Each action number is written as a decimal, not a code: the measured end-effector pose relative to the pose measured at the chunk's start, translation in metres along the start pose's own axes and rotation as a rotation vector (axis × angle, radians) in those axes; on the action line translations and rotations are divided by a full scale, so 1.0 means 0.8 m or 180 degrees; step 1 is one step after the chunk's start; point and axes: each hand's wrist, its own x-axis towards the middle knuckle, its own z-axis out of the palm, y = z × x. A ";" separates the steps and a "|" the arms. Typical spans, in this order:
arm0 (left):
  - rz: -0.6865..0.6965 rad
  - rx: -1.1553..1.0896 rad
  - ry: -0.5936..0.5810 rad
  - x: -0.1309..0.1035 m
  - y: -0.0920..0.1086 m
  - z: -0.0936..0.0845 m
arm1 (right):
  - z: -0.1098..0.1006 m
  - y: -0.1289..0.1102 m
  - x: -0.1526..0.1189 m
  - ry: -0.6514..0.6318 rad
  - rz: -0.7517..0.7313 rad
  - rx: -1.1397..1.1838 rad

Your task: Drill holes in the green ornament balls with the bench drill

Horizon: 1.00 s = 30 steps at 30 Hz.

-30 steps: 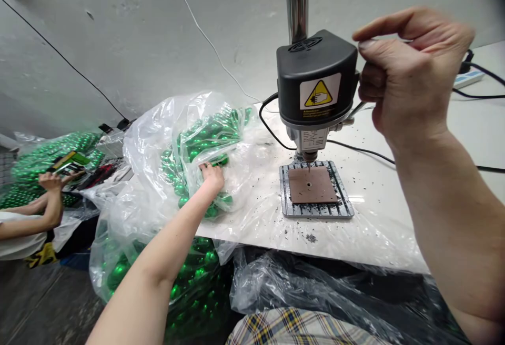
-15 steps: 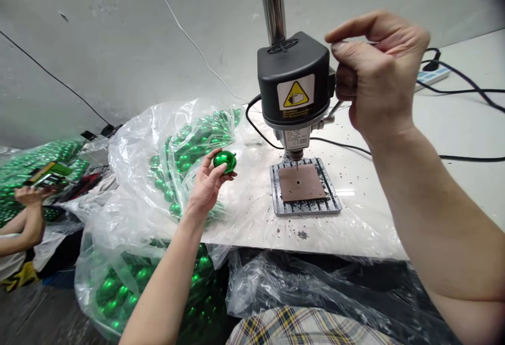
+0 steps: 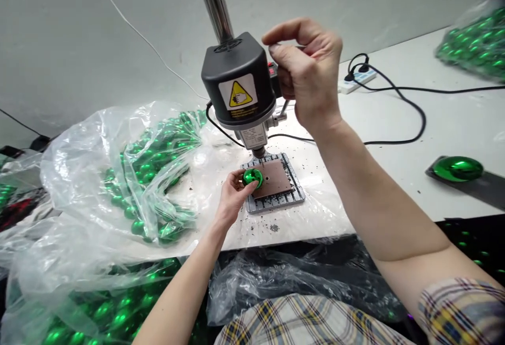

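Observation:
My left hand (image 3: 235, 193) holds a shiny green ball (image 3: 253, 178) between thumb and fingers, over the left part of a brown square plate (image 3: 278, 181). That plate lies on the grey slotted base (image 3: 276, 207) of a small drill press (image 3: 239, 82) and has a hole near its middle. Black shavings are scattered on and around the base. Raised at the right side of the black drill head, my right hand (image 3: 310, 71) has its fingers curled, with thumb and index finger close together. Whether it grips a handle there is hidden.
Plastic bags of green balls (image 3: 153, 150) lie left of the press and below the table edge. A power strip (image 3: 358, 79) and black cable are behind right. Another green ball (image 3: 457, 168) rests on a dark strip at right.
The view has shifted right. My left hand has carried the green ball from beside the bag to over the brown plate. My right hand stays raised by the drill head.

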 end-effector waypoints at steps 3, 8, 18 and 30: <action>0.0110 0.0190 0.0055 0.015 -0.011 0.011 | 0.000 -0.002 0.001 -0.0054 0.0041 -0.0032; 0.0250 0.0648 -0.0016 0.025 -0.013 0.018 | 0.002 -0.001 0.002 -0.0108 -0.0045 -0.0054; 0.1059 0.1476 -0.0168 0.036 -0.025 0.039 | 0.004 -0.003 0.006 -0.0003 -0.0088 0.0384; 0.1050 0.1256 -0.0154 0.034 -0.033 0.042 | -0.007 0.011 -0.022 -0.0062 -0.0850 0.0407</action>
